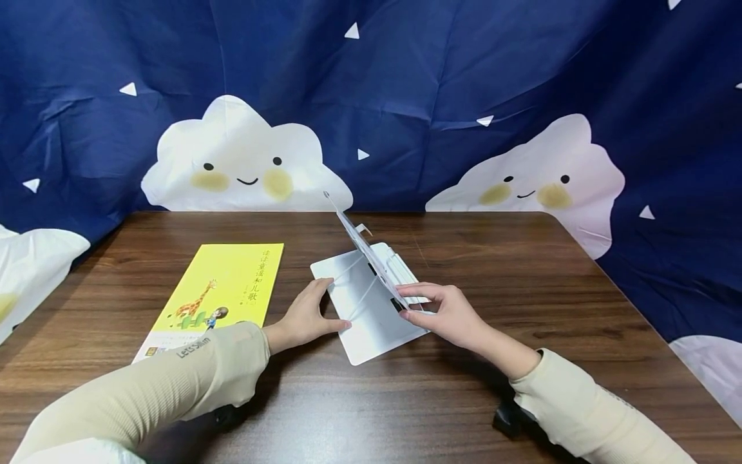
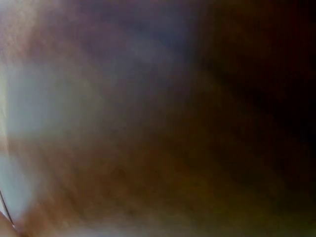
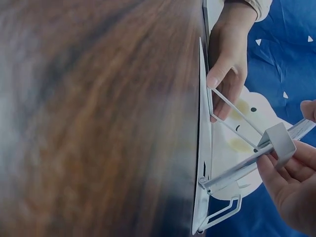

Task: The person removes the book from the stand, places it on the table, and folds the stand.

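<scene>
A white metal book stand [image 1: 371,328] stands on the table, its base plate flat and its back panel [image 1: 366,248] tilted up. A thin wire prop [image 3: 237,106] runs between panel and base. With thumb and fingers spread across the base's left edge, my left hand [image 1: 307,316] holds the stand at the wire prop's ends. My right hand [image 1: 449,314] pinches the raised panel's near edge, thumb below and fingers above. A bent white clip [image 3: 280,143] shows by the right fingers in the right wrist view. The left wrist view is too dark and blurred to read.
A yellow children's book [image 1: 226,283] with a giraffe on its cover lies left of the stand, partly under my left sleeve [image 1: 191,374]. The brown wooden table [image 1: 371,412] ends at a blue curtain [image 1: 394,77] with smiling clouds.
</scene>
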{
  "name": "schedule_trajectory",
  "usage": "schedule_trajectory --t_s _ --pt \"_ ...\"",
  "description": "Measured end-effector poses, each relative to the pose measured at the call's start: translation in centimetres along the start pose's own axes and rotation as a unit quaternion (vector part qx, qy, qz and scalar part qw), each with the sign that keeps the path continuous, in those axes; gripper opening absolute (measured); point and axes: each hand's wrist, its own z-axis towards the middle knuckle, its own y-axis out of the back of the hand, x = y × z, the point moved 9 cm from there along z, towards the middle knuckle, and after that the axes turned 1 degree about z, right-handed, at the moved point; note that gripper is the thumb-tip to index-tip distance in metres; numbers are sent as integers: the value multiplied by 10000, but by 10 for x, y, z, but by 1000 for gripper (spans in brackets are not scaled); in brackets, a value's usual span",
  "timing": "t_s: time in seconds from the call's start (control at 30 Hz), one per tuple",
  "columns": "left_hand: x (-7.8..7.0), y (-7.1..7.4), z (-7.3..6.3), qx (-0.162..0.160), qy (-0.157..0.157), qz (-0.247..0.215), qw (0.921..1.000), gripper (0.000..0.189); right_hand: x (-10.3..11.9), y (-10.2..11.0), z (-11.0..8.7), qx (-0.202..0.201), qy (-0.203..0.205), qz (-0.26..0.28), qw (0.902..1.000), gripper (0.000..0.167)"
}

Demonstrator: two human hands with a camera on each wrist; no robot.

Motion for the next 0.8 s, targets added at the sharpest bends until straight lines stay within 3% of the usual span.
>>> schedule_trajectory --t_s 0.27,0.6,0.8 --pt "-1 1 -1 -82 1 85 9999 81 -1 0 -1 -109 -74 282 9995 30" --pt "-3 2 -1 -159 -33 160 9997 80 -13 12 -7 -611 -477 240 9967 26" --pt "-3 1 -1 -155 -32 153 9998 80 -12 16 -8 -789 -386 294 9957 25"
